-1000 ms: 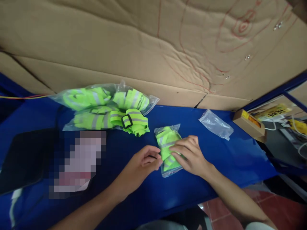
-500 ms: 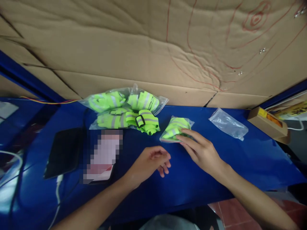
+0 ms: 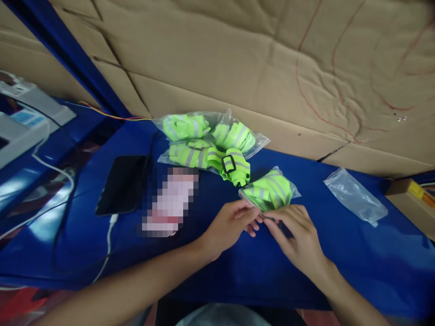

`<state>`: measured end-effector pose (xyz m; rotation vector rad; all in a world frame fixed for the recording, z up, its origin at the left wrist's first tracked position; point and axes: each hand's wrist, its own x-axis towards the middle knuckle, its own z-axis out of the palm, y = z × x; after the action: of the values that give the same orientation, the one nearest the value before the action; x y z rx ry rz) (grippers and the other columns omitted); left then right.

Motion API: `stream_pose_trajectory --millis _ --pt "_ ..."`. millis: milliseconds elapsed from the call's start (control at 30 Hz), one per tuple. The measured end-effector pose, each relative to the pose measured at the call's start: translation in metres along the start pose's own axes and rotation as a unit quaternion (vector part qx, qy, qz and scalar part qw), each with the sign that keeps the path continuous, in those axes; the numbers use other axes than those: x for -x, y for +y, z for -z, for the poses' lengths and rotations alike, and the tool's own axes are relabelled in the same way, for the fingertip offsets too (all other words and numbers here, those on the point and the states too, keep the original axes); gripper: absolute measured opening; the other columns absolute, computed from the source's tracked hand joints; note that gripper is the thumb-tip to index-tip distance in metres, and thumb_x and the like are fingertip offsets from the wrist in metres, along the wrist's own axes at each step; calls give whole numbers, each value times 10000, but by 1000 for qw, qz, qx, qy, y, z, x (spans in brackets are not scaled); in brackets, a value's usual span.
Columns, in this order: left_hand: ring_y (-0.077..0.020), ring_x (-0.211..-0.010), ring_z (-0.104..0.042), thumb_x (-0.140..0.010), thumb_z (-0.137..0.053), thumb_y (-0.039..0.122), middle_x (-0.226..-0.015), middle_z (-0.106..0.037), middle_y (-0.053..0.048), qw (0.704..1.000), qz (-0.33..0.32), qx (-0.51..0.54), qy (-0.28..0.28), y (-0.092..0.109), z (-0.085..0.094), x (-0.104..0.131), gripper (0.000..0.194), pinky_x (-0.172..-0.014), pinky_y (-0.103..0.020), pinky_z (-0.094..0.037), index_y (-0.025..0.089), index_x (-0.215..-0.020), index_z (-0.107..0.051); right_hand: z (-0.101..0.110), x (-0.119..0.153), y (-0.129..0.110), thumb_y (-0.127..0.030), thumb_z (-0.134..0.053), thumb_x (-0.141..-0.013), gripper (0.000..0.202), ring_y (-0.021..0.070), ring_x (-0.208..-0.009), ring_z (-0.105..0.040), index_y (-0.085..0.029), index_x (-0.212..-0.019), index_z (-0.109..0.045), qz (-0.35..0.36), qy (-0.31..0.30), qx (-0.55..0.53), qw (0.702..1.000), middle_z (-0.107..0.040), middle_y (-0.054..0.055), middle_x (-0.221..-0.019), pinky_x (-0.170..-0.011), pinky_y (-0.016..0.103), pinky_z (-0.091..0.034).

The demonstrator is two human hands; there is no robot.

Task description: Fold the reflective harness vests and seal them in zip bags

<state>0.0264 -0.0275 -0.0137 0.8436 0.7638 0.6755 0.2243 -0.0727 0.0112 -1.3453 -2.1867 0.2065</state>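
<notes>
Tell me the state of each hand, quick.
Left hand: closed, fingers pinching the near edge of the clear bag of neon straps.
Right hand: closed, pinching the same edge beside the left fingertips.

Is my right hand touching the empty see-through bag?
Apart. The head view shows bare blue table between the right hand and the empty bag.

So there's this big sheet of creased cardboard (image 3: 210,59) standing as a wall behind a glossy blue desk (image 3: 350,262), red curvy lines running across its right side, with pale light reflecting off the desk's left part and reddish floor (image 3: 319,317) peeking out below.
</notes>
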Motion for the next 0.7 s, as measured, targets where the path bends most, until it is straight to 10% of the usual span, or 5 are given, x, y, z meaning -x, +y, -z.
stream_pose_trajectory --millis 233,467,700 --pt "-119 -698 -601 -973 -669 457 -787 -662 -6 987 -77 -140 -3 -6 2 5 311 -627 -234 -471 152 -916 -698 1 7 -7 -240 -704 -985 60 120 -798 -719 -226 -1042 -689 -71 2 -62 996 -747 -17 -904 -758 271 -523" --pt "-132 -756 -618 -1022 -638 404 -856 -737 -13 927 -180 -321 -73 7 3 11 259 -707 -242 -439 195 -950 -775 23 -1 1 -287 -648 -1015 166 76 -681 -715 -233 -870 -709 -162 -167 -284 930 -741 -63 -762 -626 156 -536" --pt "-144 -776 -624 -1027 -601 315 -851 -728 -47 910 -226 -334 -95 18 1 19 227 -738 -254 -470 160 -902 -709 22 10 -8 -170 -628 -967 98 53 -568 -629 -209 -878 -616 -22 42 6 999 -667 -61 -717 -592 190 -475"
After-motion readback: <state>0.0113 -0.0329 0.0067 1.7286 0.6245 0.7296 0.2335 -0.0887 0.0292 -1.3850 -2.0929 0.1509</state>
